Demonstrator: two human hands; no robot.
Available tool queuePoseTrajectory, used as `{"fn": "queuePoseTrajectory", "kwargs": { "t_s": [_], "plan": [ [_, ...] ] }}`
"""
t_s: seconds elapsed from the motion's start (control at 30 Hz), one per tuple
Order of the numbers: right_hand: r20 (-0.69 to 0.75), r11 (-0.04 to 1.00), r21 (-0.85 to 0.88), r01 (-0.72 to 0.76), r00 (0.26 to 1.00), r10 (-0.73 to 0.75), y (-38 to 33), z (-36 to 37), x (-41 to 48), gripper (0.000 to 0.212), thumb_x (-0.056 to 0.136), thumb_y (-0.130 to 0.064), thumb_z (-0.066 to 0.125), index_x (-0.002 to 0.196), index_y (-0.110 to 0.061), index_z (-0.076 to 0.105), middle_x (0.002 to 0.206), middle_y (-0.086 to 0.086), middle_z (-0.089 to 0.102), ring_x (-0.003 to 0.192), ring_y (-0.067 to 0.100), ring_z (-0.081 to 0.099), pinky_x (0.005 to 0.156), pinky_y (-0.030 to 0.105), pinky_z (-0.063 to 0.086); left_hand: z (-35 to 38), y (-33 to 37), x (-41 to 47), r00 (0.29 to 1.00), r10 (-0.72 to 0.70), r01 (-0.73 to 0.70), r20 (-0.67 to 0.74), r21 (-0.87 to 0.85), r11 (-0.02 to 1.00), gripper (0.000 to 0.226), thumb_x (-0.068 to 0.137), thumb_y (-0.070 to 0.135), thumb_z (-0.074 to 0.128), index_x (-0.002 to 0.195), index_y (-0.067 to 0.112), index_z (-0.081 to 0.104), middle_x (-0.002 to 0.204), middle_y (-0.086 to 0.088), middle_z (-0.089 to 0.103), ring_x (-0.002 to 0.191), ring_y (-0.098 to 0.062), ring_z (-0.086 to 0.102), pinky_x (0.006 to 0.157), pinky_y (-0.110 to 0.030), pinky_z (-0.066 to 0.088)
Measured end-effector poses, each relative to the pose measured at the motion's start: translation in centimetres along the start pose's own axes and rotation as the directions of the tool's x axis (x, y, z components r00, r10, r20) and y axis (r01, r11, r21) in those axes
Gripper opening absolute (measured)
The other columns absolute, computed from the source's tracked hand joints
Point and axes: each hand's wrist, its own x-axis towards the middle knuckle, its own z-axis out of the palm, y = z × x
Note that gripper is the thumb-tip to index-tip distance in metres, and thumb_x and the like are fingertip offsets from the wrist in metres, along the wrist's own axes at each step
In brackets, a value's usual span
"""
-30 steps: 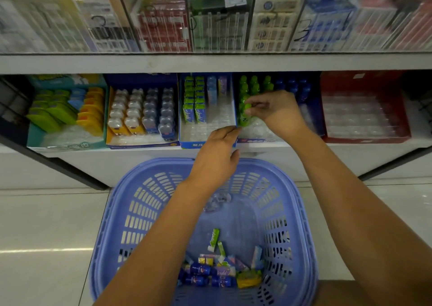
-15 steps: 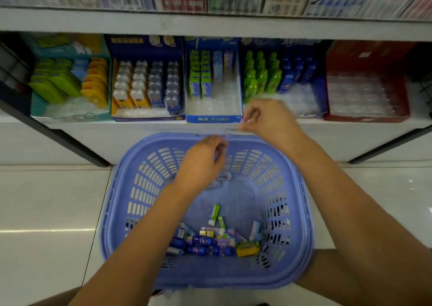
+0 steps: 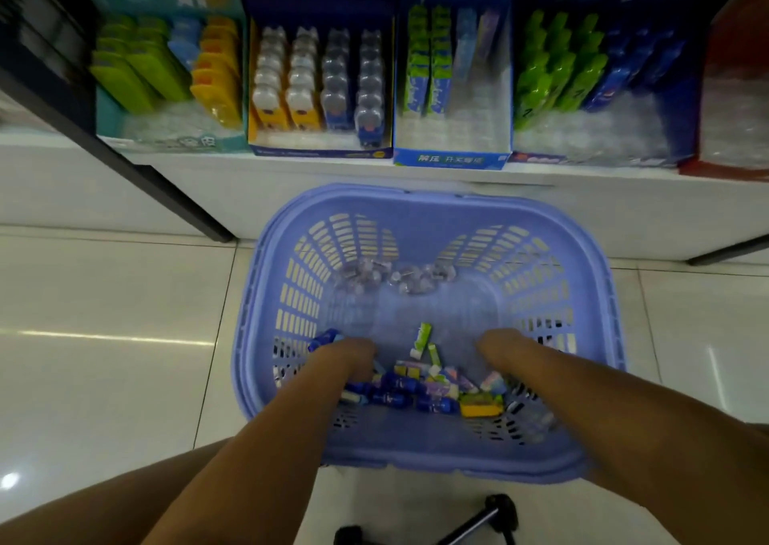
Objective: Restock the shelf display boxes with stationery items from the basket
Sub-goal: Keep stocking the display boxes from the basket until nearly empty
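Lilac basket point(image 3: 428, 220), slotted walls, on the floor below the shelf point(image 3: 291, 178). Items point(image 3: 420, 386) are heaped at its near end: small blue bottles, a yellow block, green-and-white sticks, pastel pieces. Motion blur, labels unreadable. Clear bits point(image 3: 399, 278) at the far end are indistinct. The left hand point(image 3: 345, 357) and right hand point(image 3: 499, 349) both reach down inside, knuckles up, fingers hidden beneath. Grip cannot be told for either. The heap lies between the hands, the left at its edge. Display boxes point(image 3: 451, 157) on the shelf are part-filled.
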Motion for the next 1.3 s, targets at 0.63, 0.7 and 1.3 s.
{"fn": "queuePoseTrajectory", "kwargs": {
  "t_s": [0.63, 0.7, 1.3],
  "plan": [
    [-0.434, 0.954, -0.005, 0.298, 0.86, -0.271, -7.9, 1.6, 1.7, 0.029, 0.086, -0.002, 0.056, 0.115, 0.002, 0.062, 0.127, 0.021, 0.05, 0.121, 0.036, 0.044, 0.094, 0.042, 0.044, -3.5, -1.2, -0.1, 0.951, -0.236, -0.001, -0.2, -0.765, 0.644, 0.028, 0.099, 0.027, 0.047, 0.087, 0.002, 0.053, 0.056, -0.01, 0.043, 0.048, -0.022, 0.041, 0.055, -0.029, 0.037],
    [-0.455, 0.958, -0.017, 0.287, 0.851, -0.263, -8.2, 2.0, 1.9, 0.03, 0.084, -0.002, 0.057, 0.114, 0.002, 0.062, 0.127, 0.021, 0.05, 0.123, 0.036, 0.043, 0.096, 0.042, 0.043, -3.9, -1.0, -1.2, 0.952, -0.24, -0.031, -0.19, -0.839, 0.543, 0.038, 0.102, 0.036, 0.037, 0.09, 0.006, 0.056, 0.054, -0.009, 0.039, 0.047, -0.021, 0.036, 0.053, -0.031, 0.034],
    [-0.481, 0.901, 0.357, 0.247, 0.875, -0.049, -8.7, 2.7, 1.4, 0.024, 0.093, -0.009, 0.049, 0.112, -0.002, 0.06, 0.12, 0.019, 0.06, 0.11, 0.033, 0.058, 0.089, 0.035, 0.047, -3.2, 0.7, -7.6, 0.911, -0.277, -0.253, -0.305, -0.945, 0.209, 0.018, 0.099, 0.023, 0.048, 0.089, 0.008, 0.048, 0.068, -0.008, 0.039, 0.057, -0.02, 0.034, 0.054, -0.031, 0.032]
  ]
}}
